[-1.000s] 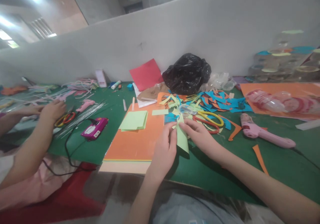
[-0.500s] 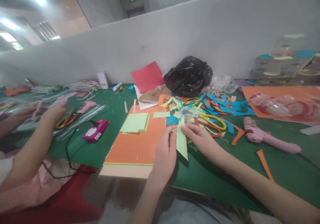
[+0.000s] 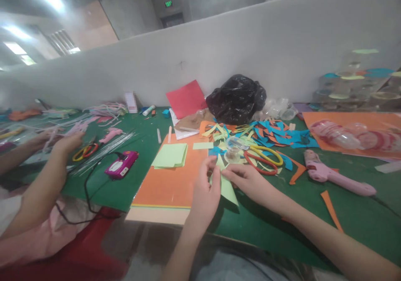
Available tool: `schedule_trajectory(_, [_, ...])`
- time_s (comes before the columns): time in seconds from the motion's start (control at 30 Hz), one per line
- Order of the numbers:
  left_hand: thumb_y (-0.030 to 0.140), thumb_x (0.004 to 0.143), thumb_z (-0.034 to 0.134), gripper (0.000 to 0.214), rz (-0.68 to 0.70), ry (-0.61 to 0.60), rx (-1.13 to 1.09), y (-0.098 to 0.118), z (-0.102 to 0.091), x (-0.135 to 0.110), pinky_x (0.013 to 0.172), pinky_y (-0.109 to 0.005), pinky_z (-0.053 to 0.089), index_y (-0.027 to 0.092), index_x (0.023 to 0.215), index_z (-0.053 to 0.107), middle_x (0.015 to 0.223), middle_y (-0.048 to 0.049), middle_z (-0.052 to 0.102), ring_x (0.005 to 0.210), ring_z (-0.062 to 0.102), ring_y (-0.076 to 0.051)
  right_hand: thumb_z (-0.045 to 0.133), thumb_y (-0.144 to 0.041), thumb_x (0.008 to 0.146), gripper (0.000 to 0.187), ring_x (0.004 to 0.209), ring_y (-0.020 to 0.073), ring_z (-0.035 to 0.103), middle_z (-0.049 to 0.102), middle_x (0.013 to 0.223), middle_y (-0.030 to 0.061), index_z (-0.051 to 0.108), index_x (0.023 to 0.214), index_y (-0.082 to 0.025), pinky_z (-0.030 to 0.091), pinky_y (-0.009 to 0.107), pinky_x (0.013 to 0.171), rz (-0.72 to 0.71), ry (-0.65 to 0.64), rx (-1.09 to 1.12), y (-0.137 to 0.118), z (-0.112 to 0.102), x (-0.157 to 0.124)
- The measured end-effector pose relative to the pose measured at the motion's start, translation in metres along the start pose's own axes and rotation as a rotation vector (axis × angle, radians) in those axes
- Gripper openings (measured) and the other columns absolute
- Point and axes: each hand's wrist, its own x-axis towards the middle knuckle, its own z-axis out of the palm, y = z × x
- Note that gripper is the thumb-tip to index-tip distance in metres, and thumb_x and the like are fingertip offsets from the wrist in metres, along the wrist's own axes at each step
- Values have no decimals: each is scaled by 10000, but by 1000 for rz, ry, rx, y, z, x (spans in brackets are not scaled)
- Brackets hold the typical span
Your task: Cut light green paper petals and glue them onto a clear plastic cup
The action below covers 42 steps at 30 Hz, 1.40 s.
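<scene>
Pale green paper point (image 3: 227, 191) tapers downward toward the person, its long axis tilting slightly right, held over the table's edge area by left hand (image 3: 205, 193) and right hand (image 3: 247, 181), fingers pinched narrowly on it, beside an orange card sheet (image 3: 166, 181) on a green-covered table (image 3: 282, 218), grey partition wall (image 3: 219, 51) beyond

A green table (image 3: 360, 218) holds orange card (image 3: 166, 181) and scissors (image 3: 263, 164).

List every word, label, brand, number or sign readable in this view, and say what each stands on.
Nothing can be read.
Green lit sign above the far doorway: too small to read.
Label on the magenta device: too blurred.
White tube by the wall: too small.
Card by the wall: pixelated, unreadable.
</scene>
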Motion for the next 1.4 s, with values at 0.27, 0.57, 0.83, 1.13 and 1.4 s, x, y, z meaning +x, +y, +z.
schedule_trajectory(0.27, [499, 798, 731, 345, -249, -91, -304, 11, -8, 10, 704, -241, 492, 177, 919, 713, 842, -33, 696, 774, 629, -150, 473, -545, 940, 483, 598, 115, 356, 386, 621, -21, 385, 618, -195, 282, 267, 543, -24, -74, -76, -1, 3, -1])
schedule_trajectory(0.57, [565, 661, 830, 450, -524, -12, -589, 8, -13, 12, 485, -185, 353, 151, 788, 706, 559, 55, 520, 505, 456, -68, 477, -527, 916, 426, 643, 124, 379, 389, 667, -18, 405, 658, -194, 299, 275, 594, 48, -105, -86, -6, 1, -2])
schedule_trajectory(0.83, [462, 722, 824, 360, -437, 175, -667, 11, -12, 12, 605, -174, 430, 172, 824, 637, 688, 50, 566, 630, 526, -74, 433, -504, 950, 426, 628, 123, 349, 347, 664, -30, 312, 669, -208, 276, 284, 596, 69, -116, -149, -7, 1, -3])
schedule_trajectory(1.13, [570, 765, 756, 422, -351, 378, -593, 11, -12, 10, 523, -184, 403, 200, 817, 559, 671, 70, 448, 572, 445, -80, 418, -454, 987, 408, 618, 118, 431, 449, 645, -29, 395, 670, -199, 316, 269, 607, 66, -138, -219, -11, 1, -4])
schedule_trajectory(1.4, [508, 876, 636, 306, -305, 601, -520, 8, -24, 20, 602, -189, 379, 209, 886, 572, 746, 55, 448, 672, 453, -94, 411, -465, 989, 414, 607, 107, 411, 434, 649, -32, 390, 677, -194, 300, 261, 580, 108, -127, -196, -7, -4, -5])
